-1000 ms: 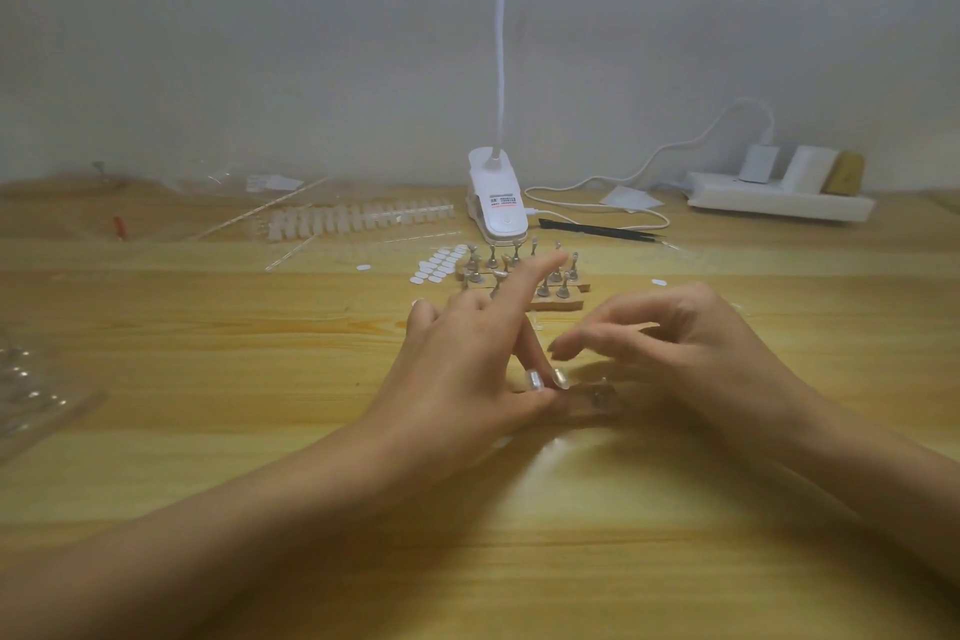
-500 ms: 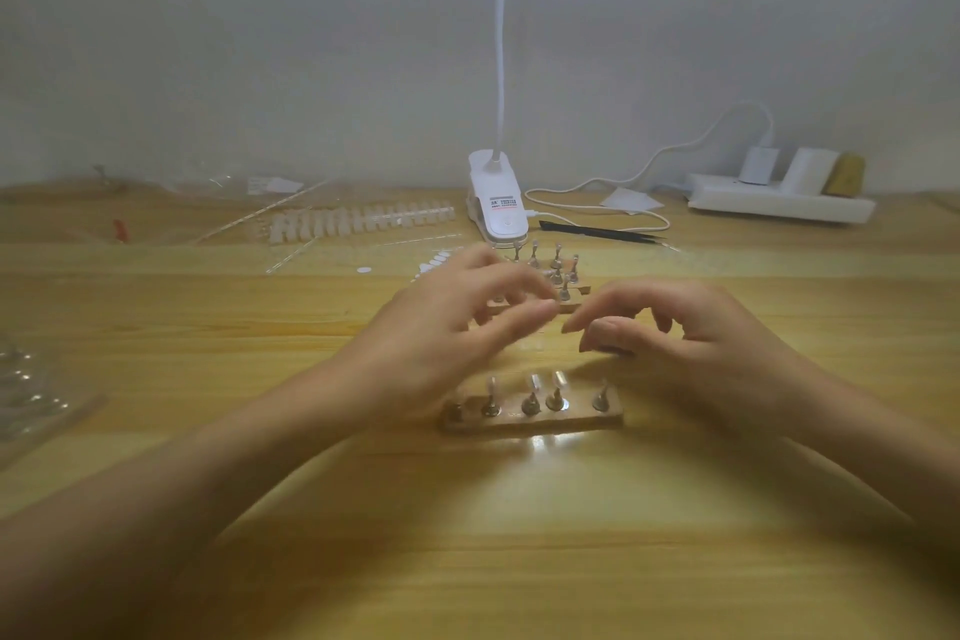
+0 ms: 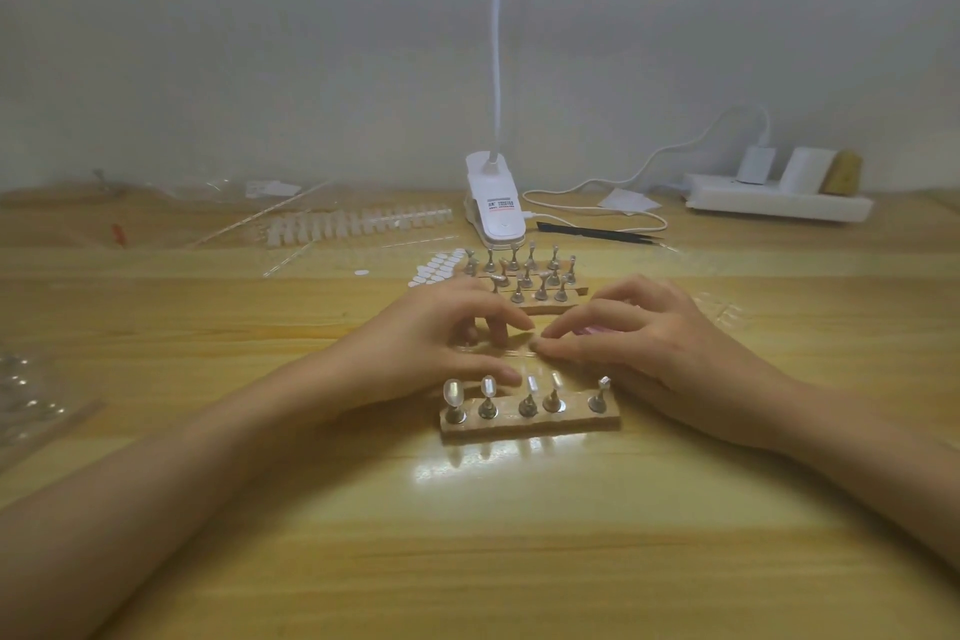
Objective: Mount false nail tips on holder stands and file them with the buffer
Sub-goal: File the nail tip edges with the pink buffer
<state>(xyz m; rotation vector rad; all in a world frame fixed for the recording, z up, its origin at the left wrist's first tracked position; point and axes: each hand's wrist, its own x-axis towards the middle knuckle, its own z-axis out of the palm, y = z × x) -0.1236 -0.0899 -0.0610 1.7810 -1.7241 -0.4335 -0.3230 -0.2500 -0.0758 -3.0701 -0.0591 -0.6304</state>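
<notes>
A wooden base [image 3: 530, 424] with a row of metal holder stands lies near me; most stands carry a pale nail tip [image 3: 453, 392]. Just behind it, my left hand [image 3: 431, 348] and my right hand [image 3: 654, 333] meet over a clear strip [image 3: 511, 352] lying flat on the table. My left fingers are bent with their tips down on the strip. My right fingertips pinch at its right end. Something pink [image 3: 592, 329] shows under my right fingers; what it is stays hidden. More stands on wooden bases [image 3: 530, 278] sit farther back.
A white clip lamp [image 3: 496, 216], black tweezers [image 3: 597, 233] and a power strip [image 3: 779, 205] line the back. A rack of white nail tips [image 3: 358, 224] and white sticker dots [image 3: 439, 268] lie back left. Clear plastic packaging [image 3: 31, 395] sits at the left edge.
Both hands lifted off the near base and moved back a little, uncovering its row of stands. They now meet over the clear strip behind it.
</notes>
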